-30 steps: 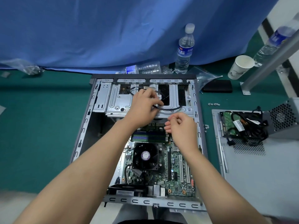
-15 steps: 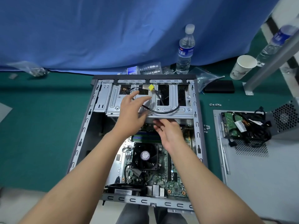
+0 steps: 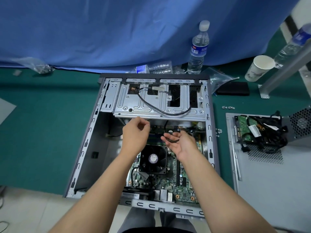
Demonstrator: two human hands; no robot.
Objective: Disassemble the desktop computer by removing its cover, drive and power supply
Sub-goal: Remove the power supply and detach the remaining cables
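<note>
A green mat (image 3: 42, 118) covers the desk, with a blue cloth (image 3: 101, 31) hung behind it. At the far left a clear bag (image 3: 36, 65) lies by the cloth's hem. The open case (image 3: 94, 132) sits in the middle, its drive cage (image 3: 151, 105) at the far end with a black cable (image 3: 161, 111) looped over it, a fan (image 3: 153, 159) on the board nearer the person. The left hand (image 3: 134, 134) hovers over the board, fingers loosely curled, holding nothing. The right hand (image 3: 180, 142) lies palm up, fingers half open, thin wires (image 3: 173, 140) across them (whether pinched, I cannot tell). Behind stands a bottle (image 3: 198, 47); right of it a paper cup (image 3: 259, 68). The removed cover (image 3: 272, 182) lies far right, carrying the drive (image 3: 244, 130) and power supply (image 3: 301, 121).
</note>
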